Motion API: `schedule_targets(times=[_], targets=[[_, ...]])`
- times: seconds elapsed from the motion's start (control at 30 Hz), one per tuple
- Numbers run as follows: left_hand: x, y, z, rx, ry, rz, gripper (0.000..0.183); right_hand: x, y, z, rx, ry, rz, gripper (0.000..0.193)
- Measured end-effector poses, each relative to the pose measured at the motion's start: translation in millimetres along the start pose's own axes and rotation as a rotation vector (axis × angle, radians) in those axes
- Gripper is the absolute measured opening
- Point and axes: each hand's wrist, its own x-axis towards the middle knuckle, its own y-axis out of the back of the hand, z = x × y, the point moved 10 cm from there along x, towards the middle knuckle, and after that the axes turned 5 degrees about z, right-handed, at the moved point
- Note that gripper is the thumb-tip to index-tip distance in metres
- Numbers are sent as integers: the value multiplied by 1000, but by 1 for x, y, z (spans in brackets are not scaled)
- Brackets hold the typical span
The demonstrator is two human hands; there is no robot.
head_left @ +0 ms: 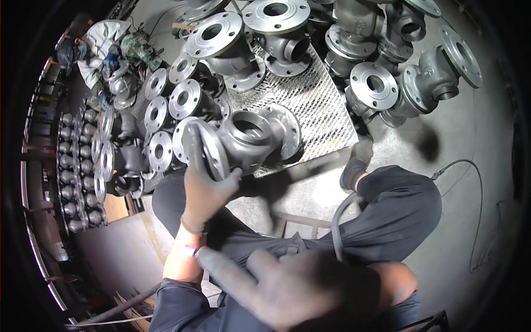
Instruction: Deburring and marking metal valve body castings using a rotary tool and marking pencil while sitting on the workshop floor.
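My left hand (206,191), in a grey work glove, is closed on the round flange of a grey metal valve body (250,145). The fingers lie over the flange's outer face, with the thumb at its lower edge. The valve body lies at the near side of a ribbed metal plate, its bare round opening facing up. My right hand (310,285), also gloved, is close to the camera and blurred. One long finger stretches left to my left wrist, and another stands apart from it. I see nothing held there, though its far fingers are hidden.
The ribbed metal plate (326,124) carries more flanged valve bodies (285,41) at its far end. Others crowd the left (185,98) and right (375,86). A grey hose (337,224) crosses near my leg; a thin black cable (480,213) curves over the right floor. A person (119,55) is at the far left.
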Motion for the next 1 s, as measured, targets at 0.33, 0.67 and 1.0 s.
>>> schedule_targets(times=[0.33,0.67,1.0], targets=[[45,8,-6,-239,91,30,118,37,8,-19,-230,321,90,66],[56,13,-26,-329,167,55,108,51,70,104,-38,252,916,63],[61,7,-19,-502,239,52,112,114,69,235,425,-197,842,57]])
